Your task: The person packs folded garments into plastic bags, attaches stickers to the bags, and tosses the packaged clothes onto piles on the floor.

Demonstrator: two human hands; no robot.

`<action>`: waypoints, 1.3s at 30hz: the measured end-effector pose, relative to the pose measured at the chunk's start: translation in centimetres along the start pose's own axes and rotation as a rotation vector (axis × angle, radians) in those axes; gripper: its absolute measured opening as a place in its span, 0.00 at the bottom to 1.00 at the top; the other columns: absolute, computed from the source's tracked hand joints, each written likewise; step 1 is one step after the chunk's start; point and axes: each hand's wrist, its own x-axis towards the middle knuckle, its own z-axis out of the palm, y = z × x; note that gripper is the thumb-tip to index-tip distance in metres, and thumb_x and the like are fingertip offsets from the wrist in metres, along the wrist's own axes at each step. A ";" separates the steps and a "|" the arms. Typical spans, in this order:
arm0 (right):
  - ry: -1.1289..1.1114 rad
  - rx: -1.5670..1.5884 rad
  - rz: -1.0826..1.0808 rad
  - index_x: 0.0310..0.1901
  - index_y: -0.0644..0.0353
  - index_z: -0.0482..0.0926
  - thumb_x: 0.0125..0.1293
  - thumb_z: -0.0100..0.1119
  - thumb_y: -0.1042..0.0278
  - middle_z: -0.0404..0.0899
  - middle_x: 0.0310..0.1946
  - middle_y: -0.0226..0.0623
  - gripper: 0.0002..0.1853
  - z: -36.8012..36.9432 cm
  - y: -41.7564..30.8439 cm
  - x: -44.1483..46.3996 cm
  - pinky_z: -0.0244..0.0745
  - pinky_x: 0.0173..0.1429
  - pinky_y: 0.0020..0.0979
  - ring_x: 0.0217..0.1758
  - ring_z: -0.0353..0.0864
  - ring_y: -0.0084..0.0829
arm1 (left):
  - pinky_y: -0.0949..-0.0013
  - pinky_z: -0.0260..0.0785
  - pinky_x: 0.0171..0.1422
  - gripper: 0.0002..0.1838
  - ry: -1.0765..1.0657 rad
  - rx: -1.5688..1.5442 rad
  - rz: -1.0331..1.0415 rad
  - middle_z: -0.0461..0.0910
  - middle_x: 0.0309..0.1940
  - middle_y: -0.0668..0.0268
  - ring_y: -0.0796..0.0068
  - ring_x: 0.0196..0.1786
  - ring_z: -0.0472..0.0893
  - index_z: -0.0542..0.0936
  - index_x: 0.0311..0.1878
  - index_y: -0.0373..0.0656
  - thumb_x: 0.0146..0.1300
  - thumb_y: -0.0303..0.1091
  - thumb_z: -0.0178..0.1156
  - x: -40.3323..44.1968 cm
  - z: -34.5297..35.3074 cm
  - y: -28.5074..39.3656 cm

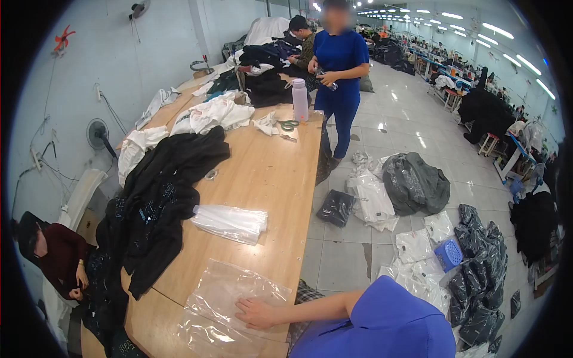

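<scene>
My right hand (255,313) lies on a clear plastic bag (218,286), fingers spread and pressed lightly against it. The bag is spread near the front of the wooden table and looks wrinkled and shiny. Just beyond it rests a folded bundle of clear or whitish plastic bags (230,224). To the left, black garments (158,209) with small shiny spots lie along the table and hang over its edge. My left hand is out of view.
A person in maroon (59,253) sits at left. A person in blue (340,65) stands beyond the table. Green-handled scissors (289,125), a lilac bottle (299,100) and white cloth (212,114) lie further along. Bagged garments (415,250) and a blue basket (448,255) cover the floor at right.
</scene>
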 end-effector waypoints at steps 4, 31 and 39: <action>-0.026 0.029 0.046 0.54 0.59 0.74 0.57 0.62 0.54 0.66 0.60 0.54 0.26 0.4 -2.2 0.3 0.62 0.62 0.41 0.65 0.63 0.47 | 0.26 0.47 0.64 0.39 0.342 0.031 0.170 0.63 0.67 0.48 0.33 0.69 0.56 0.63 0.70 0.48 0.62 0.63 0.51 -1.1 -2.5 4.9; -0.035 0.499 0.527 0.35 0.65 0.74 0.51 0.59 0.67 0.80 0.29 0.48 0.12 -3.2 2.7 3.0 0.75 0.39 0.42 0.35 0.81 0.46 | 0.55 0.62 0.62 0.21 0.468 -0.455 0.563 0.70 0.57 0.46 0.53 0.63 0.67 0.76 0.53 0.38 0.69 0.47 0.50 0.3 1.6 8.3; -0.067 0.763 0.216 0.30 0.64 0.74 0.53 0.58 0.66 0.78 0.24 0.45 0.09 -3.5 -0.9 3.9 0.72 0.34 0.39 0.28 0.79 0.43 | 0.48 0.69 0.41 0.26 -0.019 -0.780 0.225 0.79 0.27 0.43 0.41 0.33 0.79 0.78 0.30 0.30 0.66 0.49 0.52 6.2 1.2 11.4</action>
